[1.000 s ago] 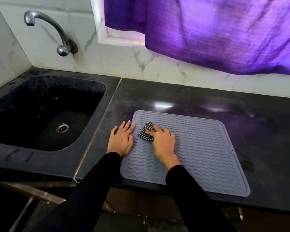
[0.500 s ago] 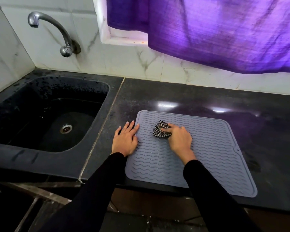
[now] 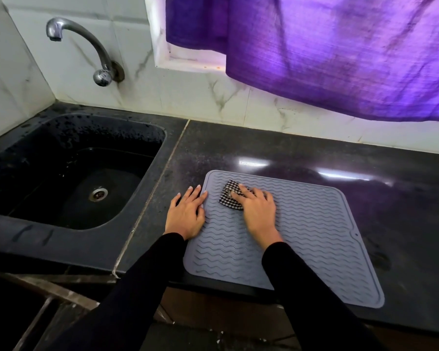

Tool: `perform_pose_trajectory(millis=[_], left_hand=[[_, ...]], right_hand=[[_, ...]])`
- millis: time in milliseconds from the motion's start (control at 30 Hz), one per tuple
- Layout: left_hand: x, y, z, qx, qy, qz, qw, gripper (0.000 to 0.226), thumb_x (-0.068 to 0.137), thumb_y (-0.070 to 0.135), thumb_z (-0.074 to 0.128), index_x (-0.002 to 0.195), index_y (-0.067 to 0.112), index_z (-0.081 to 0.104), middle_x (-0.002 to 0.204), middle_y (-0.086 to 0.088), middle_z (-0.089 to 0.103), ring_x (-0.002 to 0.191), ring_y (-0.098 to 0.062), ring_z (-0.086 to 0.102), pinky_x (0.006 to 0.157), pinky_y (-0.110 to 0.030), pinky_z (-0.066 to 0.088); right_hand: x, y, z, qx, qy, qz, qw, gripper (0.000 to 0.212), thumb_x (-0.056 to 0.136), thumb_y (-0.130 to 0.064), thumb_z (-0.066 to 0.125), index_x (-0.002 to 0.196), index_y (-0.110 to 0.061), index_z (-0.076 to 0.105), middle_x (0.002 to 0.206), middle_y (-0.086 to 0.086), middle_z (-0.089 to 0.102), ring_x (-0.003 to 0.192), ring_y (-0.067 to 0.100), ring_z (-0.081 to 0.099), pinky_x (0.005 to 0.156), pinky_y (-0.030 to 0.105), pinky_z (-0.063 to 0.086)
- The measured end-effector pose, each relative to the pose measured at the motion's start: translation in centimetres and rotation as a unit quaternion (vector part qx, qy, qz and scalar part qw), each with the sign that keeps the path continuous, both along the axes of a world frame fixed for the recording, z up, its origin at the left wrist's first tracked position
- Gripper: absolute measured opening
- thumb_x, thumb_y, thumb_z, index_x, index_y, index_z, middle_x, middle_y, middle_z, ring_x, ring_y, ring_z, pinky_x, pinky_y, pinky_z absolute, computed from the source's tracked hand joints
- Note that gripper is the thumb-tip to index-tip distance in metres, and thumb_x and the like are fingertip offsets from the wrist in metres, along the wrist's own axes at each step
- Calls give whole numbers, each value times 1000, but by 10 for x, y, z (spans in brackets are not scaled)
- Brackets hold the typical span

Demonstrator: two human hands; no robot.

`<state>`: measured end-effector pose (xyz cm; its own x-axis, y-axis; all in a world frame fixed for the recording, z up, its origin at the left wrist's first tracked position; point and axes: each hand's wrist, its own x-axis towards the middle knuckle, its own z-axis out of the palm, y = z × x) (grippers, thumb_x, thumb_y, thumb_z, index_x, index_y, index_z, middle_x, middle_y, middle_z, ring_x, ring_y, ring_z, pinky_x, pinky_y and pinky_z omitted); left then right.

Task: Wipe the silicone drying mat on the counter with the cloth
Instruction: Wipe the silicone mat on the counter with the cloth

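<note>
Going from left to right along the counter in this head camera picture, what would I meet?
Black sink → drain → left hand, pressing flat at the mat's edge → checkered cloth → right hand pressing on the cloth → the far right side of the grey silicone drying mat → bare dark counter.

Right hand [image 3: 257, 211] covers much of checked cloth [image 3: 229, 195]; sleeves hide mat's [image 3: 314, 236] near edge; curtain [image 3: 340, 51] cut off top & right.
</note>
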<state>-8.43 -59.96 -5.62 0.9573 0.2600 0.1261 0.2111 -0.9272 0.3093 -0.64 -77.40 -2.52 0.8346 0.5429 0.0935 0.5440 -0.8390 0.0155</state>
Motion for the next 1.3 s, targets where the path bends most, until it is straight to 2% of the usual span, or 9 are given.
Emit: perform_pose_trajectory(millis=[300,400,467,600,733,967,1067,1200,1300], left_hand=[[0,3,0,-41,-6,-6,999,71,77,47,9,141,32,34,153,6,26,143,-12,17,115,-36,8],[2,4,-1,-40,-8,6,999,70,77,50,8,140,36,36,153,8,26,142,-9,17,114,-33,7],[1,3,-1,-33,-19,8,999,75,74,51,2,139,36,38,152,8,29,142,-9,19,113,-32,8],[2,2,-2,-20,-22,9,1000,74,75,49,2,139,36,36,151,8,30,141,-9,20,113,-33,9],[2,3,-3,-17,-16,7,1000,74,75,47,3,140,36,36,151,8,30,141,-9,21,113,-33,10],[1,2,0,-13,-12,14,1000,77,71,45,1,139,37,36,152,8,29,142,-9,19,113,-33,9],[1,0,-1,8,-5,10,1000,74,73,42,3,139,38,36,152,6,28,142,-11,19,113,-35,10],[2,-2,-1,26,-1,12,1000,78,71,42,-1,139,38,36,153,5,27,142,-12,20,114,-37,10],[2,-2,-1,24,-9,13,1000,77,71,42,1,139,37,36,152,5,29,142,-12,21,113,-37,11]], right_hand=[[19,-92,12,41,0,-175,984,48,94,-14,39,131,-43,46,148,-5,39,122,26,47,100,40,35],[40,-91,41,251,131,-337,898,27,89,-25,52,111,-25,68,119,15,63,109,33,59,88,38,48],[46,-81,53,377,203,-340,837,37,82,-49,59,99,-20,73,92,15,69,91,33,66,68,32,55],[36,-35,38,286,146,-207,924,43,86,-12,49,122,-32,60,119,10,65,110,30,60,91,34,47],[14,-14,10,72,28,-89,993,52,92,-7,43,134,-38,44,149,-5,36,128,24,42,104,39,33],[26,-69,8,-30,-12,-59,998,57,95,-8,39,140,-42,31,154,-10,25,126,22,41,96,38,34],[31,-83,26,-42,35,-129,990,48,94,-12,38,136,-35,43,147,-1,39,125,26,44,99,43,35],[58,-77,56,157,182,-302,922,37,89,-24,45,120,-8,58,129,18,56,119,33,54,97,41,42],[55,-52,65,274,199,-285,897,34,88,-26,48,115,-13,63,118,19,63,108,34,60,92,40,49]])
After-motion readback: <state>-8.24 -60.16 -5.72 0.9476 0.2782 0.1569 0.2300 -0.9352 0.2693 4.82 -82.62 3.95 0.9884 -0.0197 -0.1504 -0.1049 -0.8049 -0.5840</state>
